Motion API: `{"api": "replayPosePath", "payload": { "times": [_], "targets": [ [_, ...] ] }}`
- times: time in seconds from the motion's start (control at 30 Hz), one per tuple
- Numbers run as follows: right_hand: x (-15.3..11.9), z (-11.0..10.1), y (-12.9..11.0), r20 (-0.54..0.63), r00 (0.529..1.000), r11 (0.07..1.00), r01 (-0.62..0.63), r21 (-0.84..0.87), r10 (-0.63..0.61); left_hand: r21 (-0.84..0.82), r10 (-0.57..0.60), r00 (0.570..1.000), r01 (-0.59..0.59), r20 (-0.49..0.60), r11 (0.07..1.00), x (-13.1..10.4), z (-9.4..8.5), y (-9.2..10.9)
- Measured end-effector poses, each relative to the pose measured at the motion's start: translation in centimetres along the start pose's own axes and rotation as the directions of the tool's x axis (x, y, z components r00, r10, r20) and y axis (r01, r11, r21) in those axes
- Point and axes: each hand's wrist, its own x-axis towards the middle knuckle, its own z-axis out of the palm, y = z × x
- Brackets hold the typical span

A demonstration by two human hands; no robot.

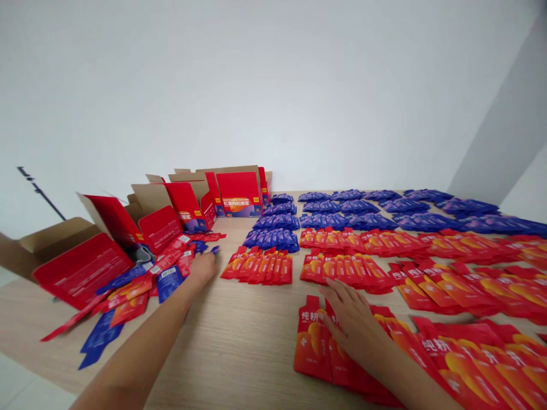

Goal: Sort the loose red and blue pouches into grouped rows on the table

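My left hand (204, 266) reaches to the right edge of a loose heap of sachets, its fingers curled in. The corner of a blue sachet (215, 249) pokes out at its fingertips; the rest is hidden by the hand. In the heap, red sachets (130, 309) and blue sachets (170, 282) lie mixed at odd angles. My right hand (350, 316) is open, fingers spread and resting on the near row of red sachets (313, 341), which overlap like fanned cards. Just beyond its fingertips lies another row of red sachets (342, 269).
Open red cartons (239, 191) stand along the back left, and more lean with raised flaps (85, 270) beside the heap. Stacked blue sachets (273, 239) fill the rear of the wooden table (231, 341). A smaller red fan (258, 267) sits between my hands.
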Motion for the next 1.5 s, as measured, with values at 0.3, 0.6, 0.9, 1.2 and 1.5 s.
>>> {"api": "replayPosePath", "payload": {
  "times": [0.3, 0.6, 0.9, 1.2, 1.5],
  "targets": [
    [3.0, -4.1, -2.7, -0.053, 0.996, 0.985, 0.075, 0.157, -0.067, -0.620, -0.181, 0.952, -0.012, -0.247, 0.784, -2.4, -3.6, 2.1],
    [8.2, -5.1, -4.6, 0.031, 0.982, 0.580, -0.135, 0.803, 0.187, -1.000, 0.119, 0.993, 0.004, 0.007, 0.030, -7.2, -5.8, 15.8],
    [8.6, -3.3, -3.7, 0.282, 0.932, -0.292, -0.210, 0.933, 0.228, -0.694, 0.829, 0.548, 0.639, 0.108, -0.332, -12.2, -2.1, 20.6],
    [9.3, -4.1, -1.4, 0.140, 0.820, -0.323, 0.057, 0.945, 0.555, -0.877, 0.791, 0.557, 0.478, 0.254, -0.055, -12.0, -5.0, 20.7],
    [8.3, -4.6, -3.6, 0.172, 0.862, -0.234, -0.064, 0.970, 0.477, -0.941, 0.698, 0.677, 0.338, 0.234, -0.012, -12.5, -4.5, 21.0]
  ]
}}
